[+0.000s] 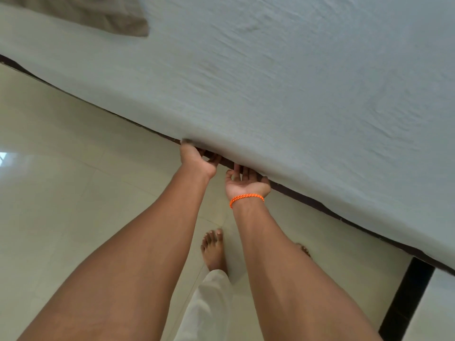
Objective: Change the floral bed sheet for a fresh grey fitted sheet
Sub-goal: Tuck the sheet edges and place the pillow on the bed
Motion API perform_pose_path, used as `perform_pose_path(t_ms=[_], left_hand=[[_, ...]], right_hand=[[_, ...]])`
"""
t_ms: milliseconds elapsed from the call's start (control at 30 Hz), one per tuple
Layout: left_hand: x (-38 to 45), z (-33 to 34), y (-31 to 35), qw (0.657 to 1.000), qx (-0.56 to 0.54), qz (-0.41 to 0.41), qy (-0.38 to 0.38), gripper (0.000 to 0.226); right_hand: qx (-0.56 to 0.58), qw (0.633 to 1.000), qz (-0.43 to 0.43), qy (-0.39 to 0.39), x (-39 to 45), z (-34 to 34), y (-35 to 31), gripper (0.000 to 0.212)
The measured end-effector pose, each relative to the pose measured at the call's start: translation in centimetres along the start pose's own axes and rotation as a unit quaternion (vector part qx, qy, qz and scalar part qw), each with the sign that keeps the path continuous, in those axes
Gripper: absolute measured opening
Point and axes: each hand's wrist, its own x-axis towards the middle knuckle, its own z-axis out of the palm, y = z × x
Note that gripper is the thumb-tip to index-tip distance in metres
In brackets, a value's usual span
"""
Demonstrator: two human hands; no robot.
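Note:
The grey fitted sheet (295,82) covers the mattress across the upper right, lightly wrinkled. Its lower edge runs along the dark bed frame (320,205). My left hand (195,159) grips that edge, thumb on the fabric and fingers curled beneath it. Right beside it my right hand (246,180), with an orange thread band at the wrist, lies palm up with straight fingers pushed under the mattress side. The fingertips of both hands are hidden under the sheet. No floral sheet is in view.
A beige cloth or pillow (81,16) lies on the bed at the top left. Cream floor tiles (61,180) fill the left. My bare foot (214,249) stands near the bed. A black bed leg (406,299) stands at the lower right.

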Motion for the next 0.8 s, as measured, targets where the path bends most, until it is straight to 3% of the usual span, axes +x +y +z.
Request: perform_pose_path(t_ms=[67, 167, 267, 367, 500, 733, 800], left_hand=[[0.5, -0.1, 0.1, 0.997, 0.073, 0.018, 0.018, 0.022], [1.1, -1.5, 0.9, 0.978, 0.196, 0.042, 0.065, 0.024], [1.0, -2.9, 1.7, 0.968, 0.247, 0.007, 0.036, 0.026], [-0.4, -3.2, 3.1, 0.960, 0.278, 0.022, 0.040, 0.033], [-2.2, -2.4, 6.1, 0.969, 0.229, 0.067, 0.061, 0.029], [-1.3, -2.0, 12.9, 0.990, 0.103, 0.092, 0.023, 0.039], [-0.3, -1.9, 15.2, 0.994, 0.065, 0.089, 0.016, 0.044]], right_hand=[[-0.037, 0.999, -0.006, 0.000, 0.2, -0.5, -0.5, 0.037], [-0.066, 0.997, -0.006, 0.041, 0.5, -0.8, -0.9, 0.047], [-0.098, 0.994, -0.003, 0.046, -0.2, -0.5, -0.8, 0.050], [-0.180, 0.983, -0.006, 0.045, -2.2, 0.1, 0.8, 0.044], [-0.238, 0.971, -0.006, 0.013, -5.4, 2.3, 3.8, 0.019], [-0.114, 0.991, 0.065, -0.018, -5.2, 7.4, 11.3, 0.019], [-0.066, 0.994, 0.083, -0.021, -4.2, 8.7, 13.9, 0.028]])
